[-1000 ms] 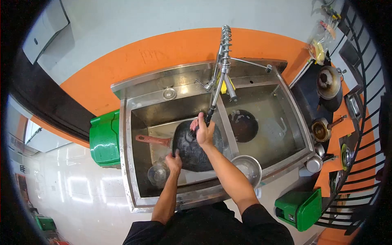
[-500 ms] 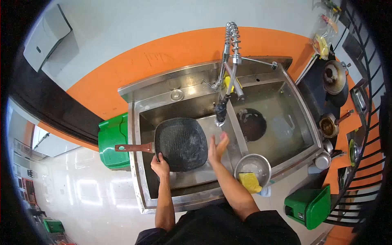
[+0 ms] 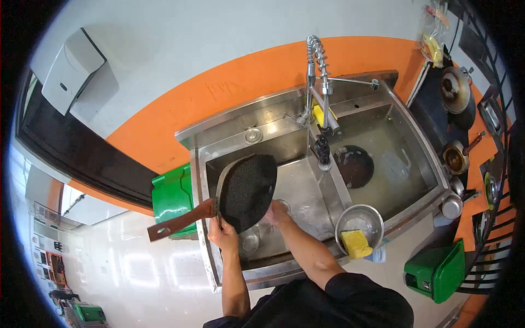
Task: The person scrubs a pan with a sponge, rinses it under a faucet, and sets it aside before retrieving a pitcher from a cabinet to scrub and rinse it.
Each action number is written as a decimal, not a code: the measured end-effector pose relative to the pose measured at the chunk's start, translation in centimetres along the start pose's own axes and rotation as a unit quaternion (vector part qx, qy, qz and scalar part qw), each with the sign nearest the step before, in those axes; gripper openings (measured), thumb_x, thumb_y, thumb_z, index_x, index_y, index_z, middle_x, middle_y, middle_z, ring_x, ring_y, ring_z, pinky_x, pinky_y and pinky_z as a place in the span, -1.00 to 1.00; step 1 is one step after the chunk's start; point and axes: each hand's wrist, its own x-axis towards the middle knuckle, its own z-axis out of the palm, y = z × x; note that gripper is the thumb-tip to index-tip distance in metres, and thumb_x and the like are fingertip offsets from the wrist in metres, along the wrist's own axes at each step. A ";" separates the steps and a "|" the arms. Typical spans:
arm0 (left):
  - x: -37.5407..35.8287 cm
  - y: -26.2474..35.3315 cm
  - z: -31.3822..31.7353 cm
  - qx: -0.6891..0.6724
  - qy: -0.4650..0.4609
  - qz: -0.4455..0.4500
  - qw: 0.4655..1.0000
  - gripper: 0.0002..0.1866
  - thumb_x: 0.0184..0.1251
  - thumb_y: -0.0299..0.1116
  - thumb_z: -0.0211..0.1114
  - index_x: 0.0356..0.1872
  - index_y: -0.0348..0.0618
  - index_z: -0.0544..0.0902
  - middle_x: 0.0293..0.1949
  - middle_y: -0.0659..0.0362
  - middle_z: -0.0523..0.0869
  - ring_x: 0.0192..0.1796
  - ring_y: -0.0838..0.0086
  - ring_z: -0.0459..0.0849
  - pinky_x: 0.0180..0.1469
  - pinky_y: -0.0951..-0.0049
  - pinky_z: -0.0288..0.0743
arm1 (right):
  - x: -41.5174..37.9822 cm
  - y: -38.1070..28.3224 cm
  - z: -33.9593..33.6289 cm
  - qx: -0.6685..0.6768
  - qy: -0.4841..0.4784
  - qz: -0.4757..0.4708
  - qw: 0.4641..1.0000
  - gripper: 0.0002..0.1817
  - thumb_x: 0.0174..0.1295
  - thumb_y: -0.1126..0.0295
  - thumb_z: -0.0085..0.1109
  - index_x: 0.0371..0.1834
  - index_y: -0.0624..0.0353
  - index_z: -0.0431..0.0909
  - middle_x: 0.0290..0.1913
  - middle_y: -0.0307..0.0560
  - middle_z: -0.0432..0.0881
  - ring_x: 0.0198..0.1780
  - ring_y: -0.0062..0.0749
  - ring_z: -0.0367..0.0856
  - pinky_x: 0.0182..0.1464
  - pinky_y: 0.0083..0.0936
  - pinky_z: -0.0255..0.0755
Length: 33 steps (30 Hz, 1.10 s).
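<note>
A dark square frying pan [image 3: 247,191] with a brown handle [image 3: 183,220] is tilted over the left sink basin [image 3: 311,205]. My left hand [image 3: 223,236] grips its near rim close to the handle, fingers wrapped over the edge. At the pan's right edge is my right hand [image 3: 277,212], its fingers blurred and partly hidden by the pan. The spring faucet [image 3: 324,150] hangs by the divider, to the right of both hands. Nearer my right forearm, a steel bowl [image 3: 374,217] carries a yellow cloth [image 3: 356,244] on its rim.
Cloudy water fills the right basin [image 3: 396,188], where a dark round object [image 3: 354,165] lies submerged. Another yellow cloth [image 3: 322,116] sits behind the faucet. Green bins [image 3: 172,191] stand on both sides. Pans, including a wok [image 3: 455,90], line the right side.
The pan has tipped from nearly flat to steeply tilted, its handle swinging down toward me. My right hand has moved from beside the pan to its right edge. The view has shifted.
</note>
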 end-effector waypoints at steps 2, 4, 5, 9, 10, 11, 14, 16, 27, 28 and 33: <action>0.5 -0.6 -0.4 0.012 -0.003 0.021 1.000 -0.78 0.35 -0.53 0.17 -0.07 -0.35 0.67 -0.28 -0.21 0.71 -0.33 -0.11 0.70 -0.32 0.14 0.52 | -3.1 -12.9 -4.1 -0.346 -0.098 0.038 0.933 -0.60 0.35 0.20 -0.05 0.06 0.23 0.61 -0.08 0.17 0.71 0.06 -0.01 0.66 0.07 -0.20 0.51; 1.2 -0.6 -0.2 0.029 0.047 0.065 0.996 -0.79 0.35 -0.53 0.16 -0.09 -0.40 0.67 -0.28 -0.23 0.72 -0.28 -0.12 0.71 -0.28 0.14 0.54 | 1.3 -1.6 -1.2 -0.249 0.015 0.049 0.967 -0.67 0.35 0.23 0.00 0.02 0.14 0.63 -0.09 0.12 0.71 -0.03 0.02 0.69 -0.01 -0.19 0.53; 1.4 -0.5 -0.2 0.026 0.048 0.063 0.997 -0.79 0.35 -0.53 0.16 -0.09 -0.40 0.67 -0.28 -0.23 0.72 -0.28 -0.12 0.71 -0.28 0.14 0.54 | 3.4 4.0 0.3 -0.197 0.071 0.045 0.977 -0.70 0.35 0.24 0.03 0.00 0.10 0.64 -0.10 0.09 0.72 -0.08 0.04 0.70 -0.05 -0.19 0.55; 1.1 -1.6 0.2 0.015 0.035 -0.058 0.998 -0.78 0.35 -0.47 0.24 -0.15 -0.49 0.67 -0.26 -0.30 0.71 -0.22 -0.17 0.70 -0.19 0.11 0.55 | -4.8 -12.4 -6.6 -0.245 0.180 0.137 0.943 -0.75 0.34 0.35 -0.02 -0.03 0.21 0.54 -0.23 0.23 0.66 -0.14 0.16 0.66 -0.10 -0.11 0.49; 0.9 -2.2 0.5 0.022 0.035 -0.089 0.995 -0.77 0.34 -0.47 0.27 -0.13 -0.49 0.68 -0.23 -0.32 0.71 -0.20 -0.19 0.70 -0.16 0.11 0.56 | -5.1 -12.8 -8.0 -0.185 0.240 0.082 0.950 -0.74 0.28 0.38 0.06 -0.01 0.22 0.49 -0.20 0.23 0.64 -0.10 0.14 0.63 -0.03 -0.07 0.46; 0.4 -2.8 0.6 0.038 0.032 -0.108 0.993 -0.74 0.34 -0.41 0.30 -0.20 -0.52 0.68 -0.27 -0.34 0.70 -0.24 -0.18 0.70 -0.18 0.06 0.53 | -5.6 -13.2 -9.4 -0.123 0.296 0.026 0.947 -0.69 0.21 0.42 0.14 0.02 0.23 0.45 -0.18 0.23 0.62 -0.06 0.13 0.61 0.05 -0.03 0.42; -0.2 -1.2 0.2 0.021 -0.004 -0.221 0.975 -0.70 0.38 -0.36 0.26 -0.24 -0.54 0.66 -0.38 -0.30 0.70 -0.33 -0.12 0.66 -0.22 0.09 0.46 | -8.2 -22.1 -14.2 -0.208 0.534 -0.092 0.814 -0.53 0.07 0.46 0.30 0.08 0.27 0.41 0.04 0.20 0.50 0.12 0.09 0.45 0.21 -0.11 0.28; -1.3 -2.2 0.6 0.031 -0.020 -0.237 0.971 -0.72 0.38 -0.37 0.25 -0.23 -0.52 0.66 -0.38 -0.26 0.70 -0.33 -0.09 0.66 -0.22 0.11 0.46 | -7.2 -23.9 -17.9 -0.193 0.576 -0.128 0.784 -0.36 0.02 0.39 0.39 0.19 0.28 0.37 0.15 0.19 0.44 0.21 0.06 0.39 0.28 -0.12 0.24; -7.7 -5.4 5.7 -0.254 -0.160 -0.432 0.850 -0.73 0.42 -0.44 0.15 -0.03 -0.45 0.64 -0.24 0.09 0.75 -0.23 0.39 0.63 -0.10 0.39 0.46 | -3.7 -27.1 -20.4 -0.079 0.233 -0.079 0.966 -0.41 0.03 0.12 0.51 -0.03 0.29 0.48 -0.14 0.04 0.66 -0.12 -0.25 0.68 -0.02 -0.35 0.51; -8.4 -5.4 6.6 -0.303 -0.161 -0.459 0.819 -0.73 0.43 -0.45 0.14 0.00 -0.45 0.63 -0.21 0.11 0.75 -0.20 0.40 0.62 -0.08 0.41 0.46 | -4.0 -27.9 -19.5 -0.080 0.232 -0.079 0.966 -0.41 0.03 0.12 0.51 -0.03 0.29 0.48 -0.14 0.04 0.66 -0.12 -0.25 0.68 -0.02 -0.35 0.51; -10.6 -4.8 10.7 -0.200 -0.214 -0.461 0.838 -0.69 0.41 -0.42 0.14 0.05 -0.44 0.60 -0.13 -0.04 0.75 -0.09 0.19 0.68 0.00 0.31 0.46 | -4.2 -29.7 -14.9 0.321 0.072 -0.044 0.943 -0.76 0.31 0.24 0.21 -0.21 0.18 0.47 -0.37 -0.02 0.64 -0.40 -0.35 0.62 -0.28 -0.40 0.52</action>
